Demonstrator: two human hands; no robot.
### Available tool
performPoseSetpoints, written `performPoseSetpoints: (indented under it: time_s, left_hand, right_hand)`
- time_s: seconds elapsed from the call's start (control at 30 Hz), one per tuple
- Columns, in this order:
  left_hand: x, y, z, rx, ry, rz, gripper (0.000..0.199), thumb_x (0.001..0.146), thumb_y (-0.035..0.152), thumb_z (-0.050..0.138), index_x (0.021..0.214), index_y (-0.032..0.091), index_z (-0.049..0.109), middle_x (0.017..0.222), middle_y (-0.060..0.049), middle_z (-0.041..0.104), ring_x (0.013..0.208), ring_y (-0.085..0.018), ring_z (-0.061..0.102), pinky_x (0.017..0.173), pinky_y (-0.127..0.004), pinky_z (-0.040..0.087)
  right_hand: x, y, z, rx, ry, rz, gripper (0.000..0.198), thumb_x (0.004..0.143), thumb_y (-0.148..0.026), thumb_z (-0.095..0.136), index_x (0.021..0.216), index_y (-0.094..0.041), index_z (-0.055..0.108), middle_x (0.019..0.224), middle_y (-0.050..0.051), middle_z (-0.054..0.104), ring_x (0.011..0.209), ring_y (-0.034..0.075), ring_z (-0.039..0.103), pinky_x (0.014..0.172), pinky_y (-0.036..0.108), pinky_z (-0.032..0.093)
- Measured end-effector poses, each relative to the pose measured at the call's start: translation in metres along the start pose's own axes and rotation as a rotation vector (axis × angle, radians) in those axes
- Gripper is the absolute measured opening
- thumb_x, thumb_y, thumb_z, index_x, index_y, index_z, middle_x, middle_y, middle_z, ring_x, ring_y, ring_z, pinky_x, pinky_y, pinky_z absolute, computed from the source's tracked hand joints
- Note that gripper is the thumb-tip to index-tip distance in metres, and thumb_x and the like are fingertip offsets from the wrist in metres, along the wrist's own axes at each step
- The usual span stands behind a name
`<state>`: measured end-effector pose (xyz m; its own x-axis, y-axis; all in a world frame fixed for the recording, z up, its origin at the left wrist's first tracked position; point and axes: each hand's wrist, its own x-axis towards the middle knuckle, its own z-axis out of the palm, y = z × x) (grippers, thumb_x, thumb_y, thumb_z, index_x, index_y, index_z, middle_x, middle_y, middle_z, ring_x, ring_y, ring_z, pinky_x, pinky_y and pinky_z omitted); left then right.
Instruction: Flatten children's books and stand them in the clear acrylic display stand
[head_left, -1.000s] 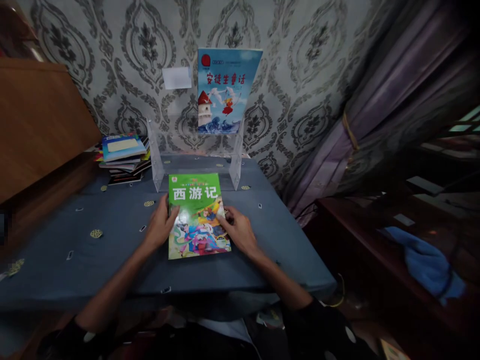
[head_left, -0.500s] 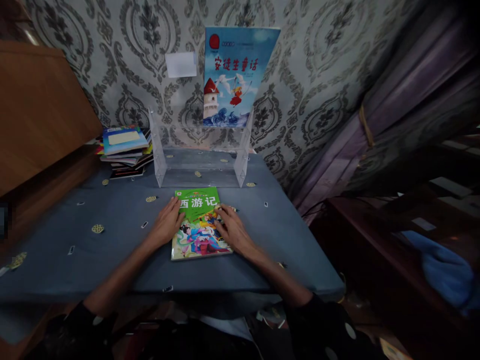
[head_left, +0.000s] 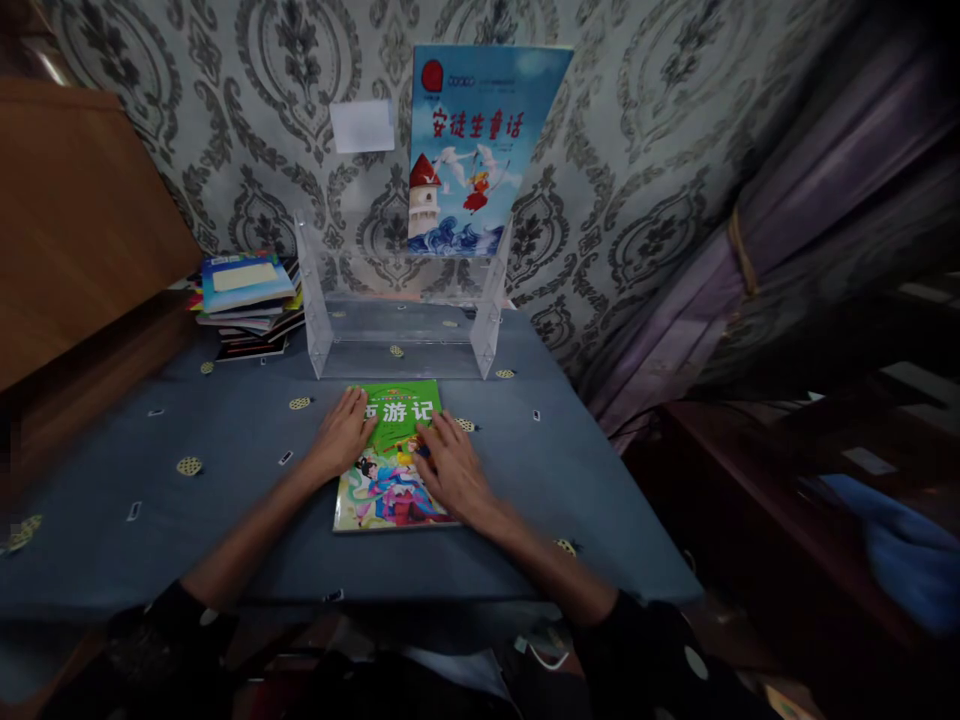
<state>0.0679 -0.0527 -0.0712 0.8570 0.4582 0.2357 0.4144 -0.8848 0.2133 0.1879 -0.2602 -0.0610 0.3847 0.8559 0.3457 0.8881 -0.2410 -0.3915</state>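
A picture book with a green top and a colourful illustrated cover [head_left: 397,495] lies flat on the table, its title partly covered. My left hand [head_left: 345,435] rests on its upper left edge, fingers stretched forward. On the right side, my right hand [head_left: 454,465] lies flat over the cover and edge, fingers spread. Neither hand grips the book. Behind it stands a clear acrylic stand [head_left: 397,360]. Upright at the stand's back right is a blue book [head_left: 469,130] with a red-roofed tower on its cover.
A pile of books [head_left: 244,290] sits at the back left, near a wooden panel [head_left: 75,200]. A white paper [head_left: 363,127] is in front of the patterned wall. At right hangs a tied purple curtain [head_left: 675,330], above a dark red surface [head_left: 765,500] with blue cloth.
The green book has turned slightly, its lower edge now a little further left. Both hands have shifted with it, and the right hand covers more of the cover. The view has moved slightly.
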Motion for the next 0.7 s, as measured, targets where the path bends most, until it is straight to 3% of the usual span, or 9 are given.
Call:
performPoseSetpoints:
  time_s: [0.1, 0.23, 0.5, 0.7]
  left_hand:
    - [0.005, 0.001, 0.001, 0.014, 0.012, -0.005, 0.055, 0.101, 0.040, 0.034, 0.143, 0.006, 0.045, 0.155, -0.020, 0.043, 0.147, -0.028, 0.034, 0.118, -0.043, 0.034]
    - [0.007, 0.002, 0.002, 0.019, 0.052, 0.018, 0.052, 0.101, 0.036, 0.034, 0.141, 0.007, 0.047, 0.153, -0.020, 0.044, 0.147, -0.029, 0.035, 0.116, -0.045, 0.036]
    - [0.009, 0.004, -0.004, -0.002, 0.039, 0.038, 0.048, 0.101, 0.025, 0.031, 0.141, 0.005, 0.049, 0.153, -0.021, 0.044, 0.147, -0.029, 0.036, 0.116, -0.048, 0.035]
    - [0.015, 0.007, -0.011, 0.043, -0.007, 0.019, 0.047, 0.100, 0.021, 0.031, 0.141, 0.007, 0.048, 0.153, -0.020, 0.045, 0.146, -0.028, 0.037, 0.115, -0.047, 0.036]
  right_hand:
    - [0.018, -0.012, -0.009, -0.092, -0.084, -0.044, 0.043, 0.098, -0.029, 0.050, 0.138, -0.015, 0.055, 0.149, 0.018, 0.049, 0.147, 0.032, 0.034, 0.119, 0.056, 0.029]
    - [0.045, -0.021, -0.003, -0.068, -0.173, -0.140, 0.044, 0.098, -0.025, 0.051, 0.139, -0.010, 0.053, 0.149, 0.021, 0.049, 0.145, 0.029, 0.038, 0.120, 0.050, 0.030]
    - [0.087, -0.025, 0.023, -0.060, -0.169, -0.243, 0.043, 0.099, -0.017, 0.042, 0.140, -0.009, 0.052, 0.147, 0.020, 0.052, 0.141, 0.026, 0.044, 0.118, 0.048, 0.033]
    - [0.094, -0.027, 0.026, -0.091, -0.162, -0.241, 0.045, 0.099, -0.016, 0.041, 0.141, -0.002, 0.049, 0.148, 0.023, 0.050, 0.141, 0.028, 0.044, 0.117, 0.047, 0.033]
